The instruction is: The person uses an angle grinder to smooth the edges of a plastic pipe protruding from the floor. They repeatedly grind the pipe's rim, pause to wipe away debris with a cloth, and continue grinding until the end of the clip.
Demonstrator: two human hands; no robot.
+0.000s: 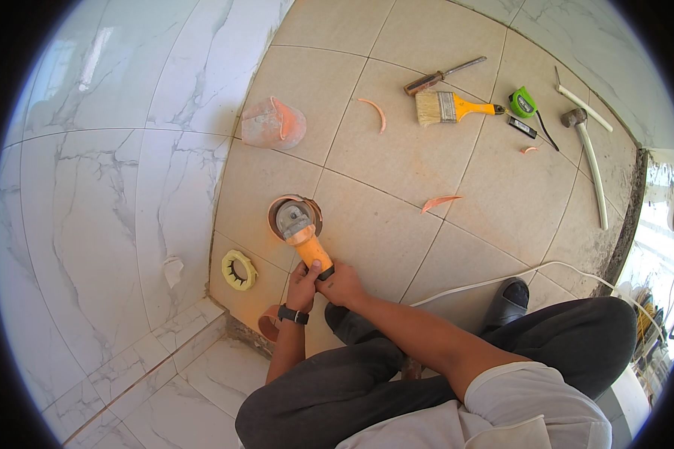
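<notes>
Both my hands are closed around the rear end of an orange angle grinder (308, 245): my left hand (300, 288) with a dark watch at its wrist, my right hand (341, 285) just beside it. The grey head of the grinder sits over a round opening in the tiled floor, inside the rim of an orange pipe (274, 212). The head hides most of the disc and the inside of the pipe. A yellow ring with a toothed inner edge (238, 270) lies left of my left hand. Close to my left wrist is an orange pipe ring (269, 324).
Near the wall stands a dusty orange pipe piece (266, 126). Curved orange shards (440, 203) are scattered about. Farther right lie a screwdriver (445, 75), paintbrush (457, 108), green tape measure (523, 102) and hammer (593, 168). A white cable (494, 280) crosses the floor by my foot.
</notes>
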